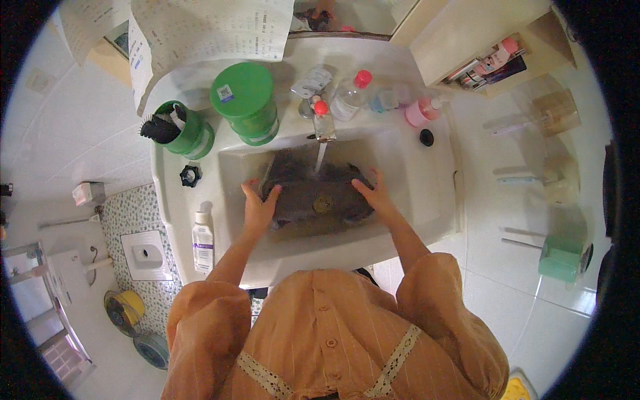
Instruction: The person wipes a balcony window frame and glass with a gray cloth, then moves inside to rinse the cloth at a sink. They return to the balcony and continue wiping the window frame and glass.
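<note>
A dark, wet fabric article (300,200), which looks like a bag, lies spread in the white washbasin (425,170). It bears a round, dull yellow emblem low on its front. My left hand (260,207) holds its left side, thumb on top. On the opposite side, my right hand (378,197) grips the right edge the same way. Fingers of both hands are partly hidden behind the cloth. From the faucet (324,122), a stream of water (320,157) falls onto the upper middle of the fabric. Murky water surrounds its lower edge.
Along the basin's back stand a green lidded tub (245,102), a green canister of brushes (185,132), a clear red-capped bottle (348,97) and a pink pump bottle (422,111). A white bottle (203,245) lies on the left rim, near a black knob (190,176).
</note>
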`<action>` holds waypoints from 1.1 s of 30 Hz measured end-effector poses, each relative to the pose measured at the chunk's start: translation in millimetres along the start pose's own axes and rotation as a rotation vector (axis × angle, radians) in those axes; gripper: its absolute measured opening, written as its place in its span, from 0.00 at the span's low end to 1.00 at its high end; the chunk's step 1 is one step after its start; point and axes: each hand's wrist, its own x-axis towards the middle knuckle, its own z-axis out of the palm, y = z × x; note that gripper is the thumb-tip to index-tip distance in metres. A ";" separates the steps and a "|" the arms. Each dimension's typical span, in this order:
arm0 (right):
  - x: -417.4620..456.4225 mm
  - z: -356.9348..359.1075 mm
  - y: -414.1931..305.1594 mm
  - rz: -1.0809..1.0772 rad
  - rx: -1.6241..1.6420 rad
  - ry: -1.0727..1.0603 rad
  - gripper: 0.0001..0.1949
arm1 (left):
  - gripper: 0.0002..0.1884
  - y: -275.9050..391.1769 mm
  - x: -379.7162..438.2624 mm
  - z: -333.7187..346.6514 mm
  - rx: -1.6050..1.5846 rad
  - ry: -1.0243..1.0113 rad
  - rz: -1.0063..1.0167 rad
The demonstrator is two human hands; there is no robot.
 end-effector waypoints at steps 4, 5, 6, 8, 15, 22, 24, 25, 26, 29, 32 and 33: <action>-27.2 -16.5 -51.1 -0.297 -0.771 -0.288 0.43 | 0.42 70.0 -14.6 -30.2 0.186 -0.462 0.039; -31.4 -16.5 -57.4 -0.324 -0.971 -0.382 0.42 | 0.41 66.3 -17.7 -32.6 0.404 -0.544 0.102; -28.8 -18.2 -48.0 -0.337 -1.072 -0.393 0.39 | 0.40 59.8 -22.9 -35.9 0.626 -0.624 0.169; -17.5 -23.1 -20.7 -0.358 -1.277 -0.415 0.33 | 0.38 46.9 -24.7 -38.3 0.929 -0.737 0.176; 35.4 -62.7 9.2 -0.467 -0.529 -0.502 0.22 | 0.26 33.0 -0.5 -71.0 0.509 -0.613 0.453; 64.2 -7.6 4.5 0.341 0.501 -0.505 0.30 | 0.31 -5.4 54.9 -37.5 -0.703 -0.607 -0.832; 81.6 11.0 14.8 0.347 0.439 -0.443 0.34 | 0.31 -15.2 61.1 -8.6 -0.535 -0.403 -0.744; 82.5 25.0 7.8 0.357 0.342 -0.360 0.36 | 0.30 -19.7 64.0 6.9 -0.451 -0.301 -0.697; 82.9 39.4 1.1 0.366 0.245 -0.280 0.38 | 0.33 -34.7 66.5 19.8 -0.360 -0.230 -0.555; 75.3 73.7 5.5 0.101 -0.425 0.038 0.41 | 0.38 -52.5 54.4 56.0 0.033 -0.075 -0.111; 53.2 95.4 9.3 -0.104 -0.978 -0.023 0.40 | 0.40 -35.2 35.0 75.5 0.550 -0.125 0.174; 44.1 99.0 9.7 -0.170 -1.144 -0.112 0.39 | 0.41 -43.3 36.1 77.4 0.639 -0.225 0.136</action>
